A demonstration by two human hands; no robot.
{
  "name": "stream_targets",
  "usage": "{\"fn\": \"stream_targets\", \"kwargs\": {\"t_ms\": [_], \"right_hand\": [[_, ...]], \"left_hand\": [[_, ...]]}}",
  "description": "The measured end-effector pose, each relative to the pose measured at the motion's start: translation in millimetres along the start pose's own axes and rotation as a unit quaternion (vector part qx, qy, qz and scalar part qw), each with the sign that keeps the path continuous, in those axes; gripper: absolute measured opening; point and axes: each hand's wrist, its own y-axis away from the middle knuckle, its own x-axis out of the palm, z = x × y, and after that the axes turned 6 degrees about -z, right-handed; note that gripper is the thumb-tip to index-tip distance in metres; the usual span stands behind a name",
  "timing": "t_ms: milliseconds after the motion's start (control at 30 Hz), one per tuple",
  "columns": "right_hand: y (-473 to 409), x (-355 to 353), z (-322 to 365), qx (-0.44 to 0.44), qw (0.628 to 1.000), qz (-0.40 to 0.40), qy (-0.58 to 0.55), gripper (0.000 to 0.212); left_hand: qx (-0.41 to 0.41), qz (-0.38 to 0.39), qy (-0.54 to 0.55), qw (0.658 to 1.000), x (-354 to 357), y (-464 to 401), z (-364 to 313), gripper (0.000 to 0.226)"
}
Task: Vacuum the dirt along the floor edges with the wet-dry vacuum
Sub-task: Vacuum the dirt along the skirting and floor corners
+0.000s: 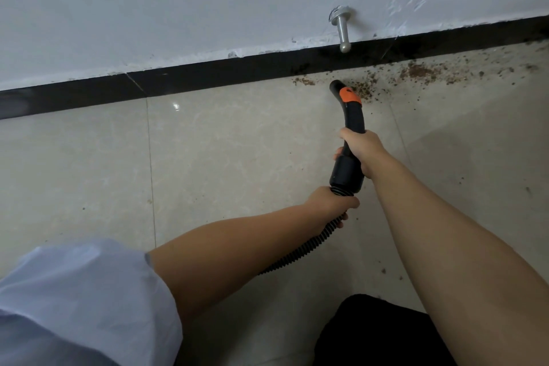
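Observation:
A black vacuum nozzle (350,116) with an orange collar curves down to the beige tiled floor (237,142), its tip close to the black baseboard (208,77). My right hand (361,150) grips the nozzle's handle. My left hand (331,200) holds the ribbed black hose (303,249) just behind the cuff. Brown dirt (416,71) lies scattered along the floor edge, right of the nozzle tip and onward to the right. A smaller patch of dirt (303,81) lies just left of the tip.
A metal door stopper (343,30) sticks out of the white wall above the baseboard, just over the nozzle tip. A black object (374,333) sits at the bottom edge. My light blue sleeve (74,300) fills the lower left.

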Motion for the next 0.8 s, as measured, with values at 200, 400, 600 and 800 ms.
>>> {"fn": "stream_targets", "kwargs": {"t_ms": [200, 400, 600, 800], "right_hand": [[-10.0, 1.8, 9.1, -0.001, 1.000, 0.005, -0.005, 0.018], [-16.9, 4.2, 19.4, -0.001, 1.000, 0.005, 0.008, 0.019], [-14.7, 6.6, 23.6, -0.002, 0.999, 0.025, 0.047, 0.019], [-9.2, 7.6, 24.4, -0.014, 0.995, 0.045, 0.091, 0.018]], "left_hand": [[0.007, -0.015, 0.011, 1.000, -1.3, -6.5, -8.3, 0.011], [0.007, -0.022, 0.039, 0.999, -2.9, -8.3, -17.1, 0.014], [-0.003, -0.020, 0.065, 0.998, 0.9, -8.1, -15.4, 0.019], [-0.008, -0.018, 0.095, 0.995, 5.2, -3.3, -12.4, 0.011]]}}
